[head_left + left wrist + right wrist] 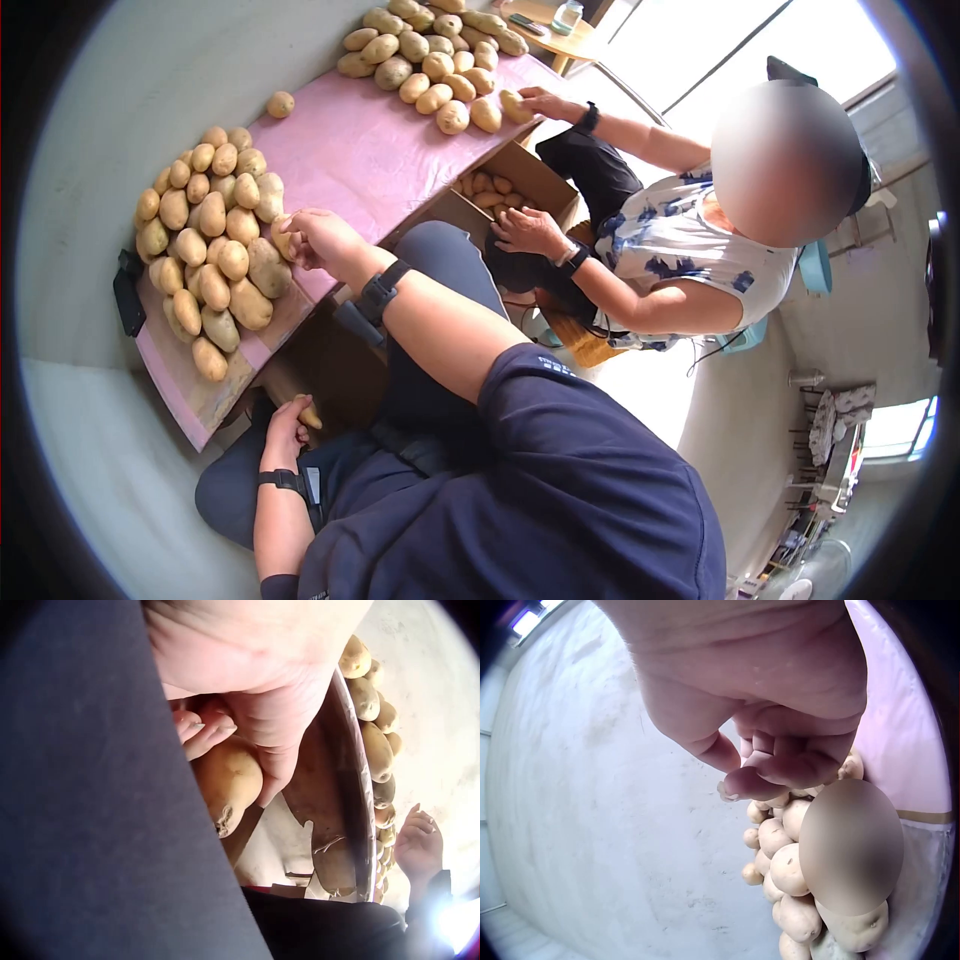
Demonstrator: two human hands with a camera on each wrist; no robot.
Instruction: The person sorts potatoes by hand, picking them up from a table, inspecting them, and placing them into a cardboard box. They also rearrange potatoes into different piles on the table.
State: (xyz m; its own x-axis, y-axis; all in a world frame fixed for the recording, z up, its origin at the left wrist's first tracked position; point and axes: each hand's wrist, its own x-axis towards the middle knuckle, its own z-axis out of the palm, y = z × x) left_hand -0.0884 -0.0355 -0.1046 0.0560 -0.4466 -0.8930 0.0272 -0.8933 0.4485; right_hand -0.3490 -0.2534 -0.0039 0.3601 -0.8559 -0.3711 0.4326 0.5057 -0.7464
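Low beside the table's near corner, my left hand point(288, 425) grips a small yellow potato point(311, 413); in the left wrist view the fingers and thumb are around that potato point(234, 776), its end showing. My right hand point(325, 243) is at the edge of the near potato pile point(213, 215), its fingertips right by a potato point(282, 238) on the pile's side. In the right wrist view the fingers point(802, 761) of this hand are loosely curled with nothing seen between them. A blurred patch covers part of the pile there.
A pink-covered table point(350, 135) bears a second potato pile point(430, 55) and one lone potato point(280, 104). Across from me sits a person point(690, 230), one hand at a potato point(515, 106), the other over a cardboard box point(540, 175) of potatoes. A black device point(130, 295) lies by the wall.
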